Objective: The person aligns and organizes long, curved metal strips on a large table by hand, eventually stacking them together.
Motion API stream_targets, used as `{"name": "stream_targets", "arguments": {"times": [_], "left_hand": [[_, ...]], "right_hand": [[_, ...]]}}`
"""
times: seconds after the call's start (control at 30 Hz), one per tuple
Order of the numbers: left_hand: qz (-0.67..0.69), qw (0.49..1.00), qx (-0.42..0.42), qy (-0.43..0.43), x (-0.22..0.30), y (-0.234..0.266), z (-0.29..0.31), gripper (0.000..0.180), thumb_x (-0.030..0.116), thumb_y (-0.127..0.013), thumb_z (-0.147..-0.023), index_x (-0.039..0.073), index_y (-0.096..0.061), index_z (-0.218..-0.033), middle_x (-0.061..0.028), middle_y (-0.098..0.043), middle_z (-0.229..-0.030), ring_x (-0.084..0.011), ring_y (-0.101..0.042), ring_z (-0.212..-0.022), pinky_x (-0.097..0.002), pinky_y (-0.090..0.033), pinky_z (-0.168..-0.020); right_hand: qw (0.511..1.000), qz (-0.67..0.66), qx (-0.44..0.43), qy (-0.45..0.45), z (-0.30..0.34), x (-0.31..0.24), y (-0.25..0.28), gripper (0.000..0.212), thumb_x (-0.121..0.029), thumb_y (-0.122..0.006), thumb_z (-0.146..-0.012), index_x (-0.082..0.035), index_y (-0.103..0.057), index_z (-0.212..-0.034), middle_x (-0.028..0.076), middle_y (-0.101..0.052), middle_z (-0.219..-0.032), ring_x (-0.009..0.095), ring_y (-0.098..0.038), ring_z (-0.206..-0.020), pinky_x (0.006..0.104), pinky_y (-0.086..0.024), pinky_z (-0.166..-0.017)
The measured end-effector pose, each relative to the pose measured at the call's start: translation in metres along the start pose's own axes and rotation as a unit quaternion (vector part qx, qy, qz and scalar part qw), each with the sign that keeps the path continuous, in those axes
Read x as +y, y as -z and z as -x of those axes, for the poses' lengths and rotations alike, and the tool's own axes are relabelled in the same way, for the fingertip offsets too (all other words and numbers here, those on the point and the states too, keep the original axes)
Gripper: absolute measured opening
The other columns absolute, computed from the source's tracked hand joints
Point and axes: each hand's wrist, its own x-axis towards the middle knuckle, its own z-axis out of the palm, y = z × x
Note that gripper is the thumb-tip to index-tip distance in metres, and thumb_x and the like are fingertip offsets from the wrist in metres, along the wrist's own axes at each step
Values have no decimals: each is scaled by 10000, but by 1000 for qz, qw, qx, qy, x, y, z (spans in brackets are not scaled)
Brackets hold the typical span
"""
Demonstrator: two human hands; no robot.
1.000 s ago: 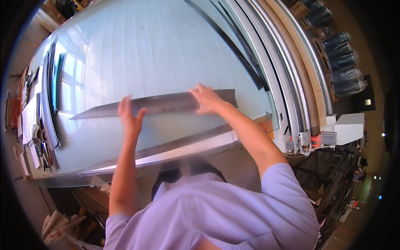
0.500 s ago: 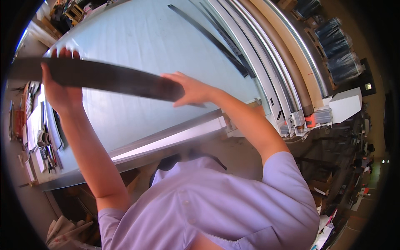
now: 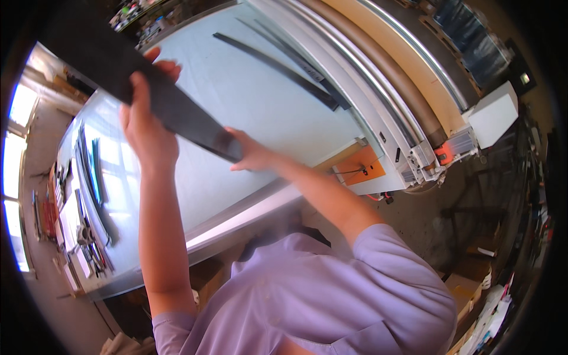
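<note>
A long, wide, dark grey strip (image 3: 190,116) slants above the table, from the upper left down toward the middle. My left hand (image 3: 147,127) is wrapped round it partway along, thumb on the near face and fingertips showing past the far edge. At the lower end of the strip, my right hand (image 3: 253,152) grips it between thumb and fingers; some of those fingers are hidden. The strip's upper end fades into the dark rim of the picture. Beneath it lies the pale blue-white tabletop (image 3: 236,89).
Several narrow dark strips (image 3: 275,70) lie at the table's far right. A machine with long rollers (image 3: 378,71) flanks that side, near an orange plate (image 3: 362,167). Scissors (image 3: 86,235), tools and thin strips (image 3: 94,171) crowd the left edge. A cardboard box (image 3: 464,293) sits lower right.
The strip has swung from nearly level to a steeper slant, its left end rising. My left hand has moved right and slightly up; my right hand has shifted a little left and down.
</note>
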Motion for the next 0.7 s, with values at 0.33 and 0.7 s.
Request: {"name": "stream_targets", "arguments": {"times": [0.33,0.7], "left_hand": [[276,960,-28,47,-9,118,-29,655,442,-450,-1047,-17,-341,-1502,-174,-537,-1367,-280,-541,-1223,-436,-398,-1102],[-130,912,202,333,-230,127,90,676,376,-539,-1035,36,-284,-1561,-207,-361,-1570,-335,-340,-1455,-445,-251,-1194]], "right_hand": [[969,226,73,63,41,-54,68,949,-294,-861,-674,-116,-373,-1468,128,-539,-1244,338,-512,-1188,463,-388,-1014],[946,235,189,-119,133,5,119,582,-206,-844,-678,-147,-589,-1198,112,-538,-1188,336,-525,-1136,448,-397,-1008]]}}
